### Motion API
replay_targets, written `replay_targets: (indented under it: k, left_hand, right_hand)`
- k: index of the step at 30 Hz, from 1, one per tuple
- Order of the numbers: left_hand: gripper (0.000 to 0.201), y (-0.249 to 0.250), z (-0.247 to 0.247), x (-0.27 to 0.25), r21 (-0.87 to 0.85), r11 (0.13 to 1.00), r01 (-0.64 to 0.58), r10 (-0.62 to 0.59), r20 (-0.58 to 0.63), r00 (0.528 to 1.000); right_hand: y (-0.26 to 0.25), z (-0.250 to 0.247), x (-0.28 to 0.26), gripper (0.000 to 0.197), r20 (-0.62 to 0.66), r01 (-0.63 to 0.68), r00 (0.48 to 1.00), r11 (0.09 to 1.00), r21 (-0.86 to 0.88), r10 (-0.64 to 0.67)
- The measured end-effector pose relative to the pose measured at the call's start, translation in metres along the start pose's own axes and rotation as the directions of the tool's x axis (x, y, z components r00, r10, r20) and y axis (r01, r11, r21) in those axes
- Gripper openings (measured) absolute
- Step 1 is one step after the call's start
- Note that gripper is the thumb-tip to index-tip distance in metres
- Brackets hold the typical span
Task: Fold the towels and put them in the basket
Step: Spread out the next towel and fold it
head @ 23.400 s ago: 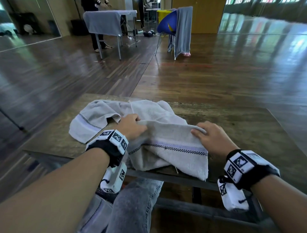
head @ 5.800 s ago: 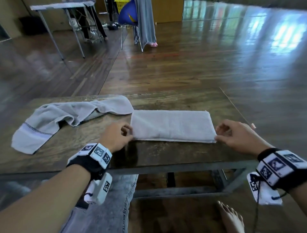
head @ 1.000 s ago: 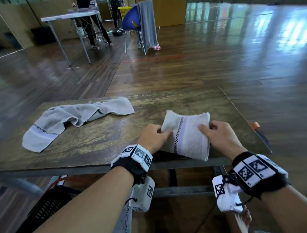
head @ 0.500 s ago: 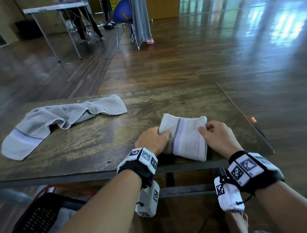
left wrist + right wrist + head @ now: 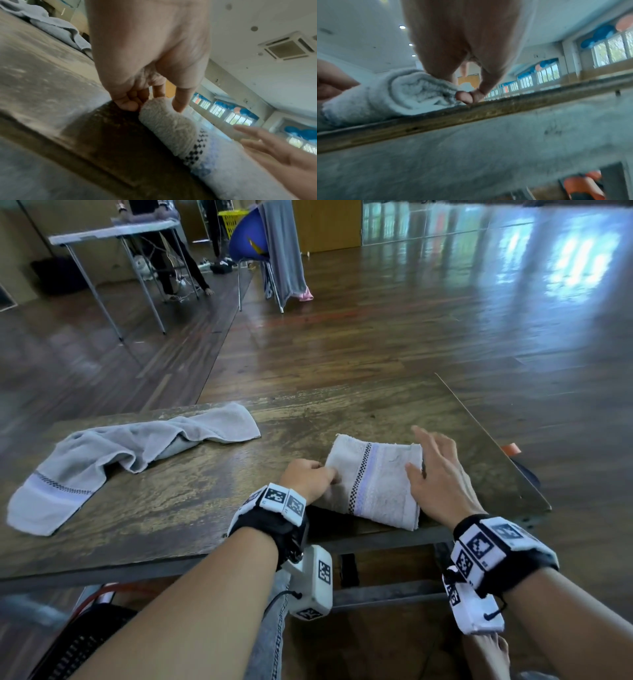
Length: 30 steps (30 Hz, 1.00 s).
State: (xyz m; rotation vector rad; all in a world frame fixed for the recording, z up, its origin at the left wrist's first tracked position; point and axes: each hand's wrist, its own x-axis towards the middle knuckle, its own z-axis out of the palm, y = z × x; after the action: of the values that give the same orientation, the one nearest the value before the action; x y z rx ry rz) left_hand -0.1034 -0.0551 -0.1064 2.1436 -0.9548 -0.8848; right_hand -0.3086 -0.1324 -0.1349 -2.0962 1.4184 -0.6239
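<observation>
My arms are bare, each wrist wrapped in a black band (image 5: 270,523) studded with white blocks of black square-code markers. A white camera box (image 5: 313,582) hangs under each wrist on a thin black cable. I wear grey jeans (image 5: 270,642).

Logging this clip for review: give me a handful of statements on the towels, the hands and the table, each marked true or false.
1. The folded towel lies on the table near its front edge. True.
2. The left hand rests flat and open on the table. False: its thumb and fingers pinch the folded towel's left end.
3. The right hand has its fingers spread at the folded towel's right side. True.
4. The second towel is neatly folded too. False: it lies rumpled and stretched out on the table's left part.
5. The folded towel shows a checkered stripe. True.
6. Both towels lie stacked on each other. False: bare table separates them.
</observation>
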Motion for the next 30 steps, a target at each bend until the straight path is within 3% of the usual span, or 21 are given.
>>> replay_targets:
  k: [3, 5, 7, 10, 13, 15, 17, 22, 30]
  left_hand:
    - [0.017, 0.001, 0.000, 0.002, -0.023, 0.995, -0.098, 0.092, -0.179, 0.979]
    - [0.015, 0.000, 0.001, -0.002, 0.094, 0.982, -0.165, 0.189, -0.386, 0.903]
    - [0.011, -0.001, 0.007, -0.007, 0.177, 0.960, -0.217, 0.275, -0.448, 0.851]
    - [0.018, -0.004, 0.023, -0.012, 0.254, 0.925, -0.283, 0.346, -0.253, 0.903]
    - [0.023, -0.005, 0.035, -0.013, 0.304, 0.887, -0.348, 0.412, -0.181, 0.893]
    - [0.026, 0.000, 0.043, -0.013, 0.323, 0.858, -0.399, 0.469, -0.180, 0.865]
    - [0.032, 0.004, 0.053, -0.010, 0.343, 0.835, -0.431, 0.497, -0.131, 0.858]
    - [0.052, -0.008, 0.072, 0.003, 0.493, 0.783, -0.381, 0.404, 0.064, 0.913]
    - [0.056, -0.014, 0.060, 0.021, 0.532, 0.740, -0.412, 0.398, 0.148, 0.905]
  right_hand:
    - [-0.003, -0.011, 0.003, 0.036, 0.133, 0.082, 0.988, 0.994, -0.065, -0.073]
    - [-0.007, -0.020, 0.003, 0.020, 0.161, 0.077, 0.985, 0.988, -0.137, -0.054]
    - [-0.009, -0.025, 0.000, 0.017, 0.115, 0.072, 0.993, 0.959, -0.272, -0.042]
    - [-0.012, -0.025, -0.005, 0.035, -0.036, 0.073, 0.995, 0.933, -0.352, -0.092]
    - [-0.019, -0.018, -0.009, 0.022, -0.140, 0.197, 0.957, 0.925, -0.326, -0.253]
    - [-0.022, -0.013, -0.008, 0.013, -0.093, 0.329, 0.924, 0.896, -0.298, -0.371]
    - [-0.022, -0.006, -0.006, 0.030, 0.023, 0.403, 0.910, 0.873, -0.276, -0.413]
    - [-0.007, 0.017, -0.006, 0.052, 0.270, 0.318, 0.930, 0.915, -0.249, -0.250]
    - [-0.007, 0.028, 0.002, 0.066, 0.257, 0.100, 0.966, 0.964, -0.247, -0.035]
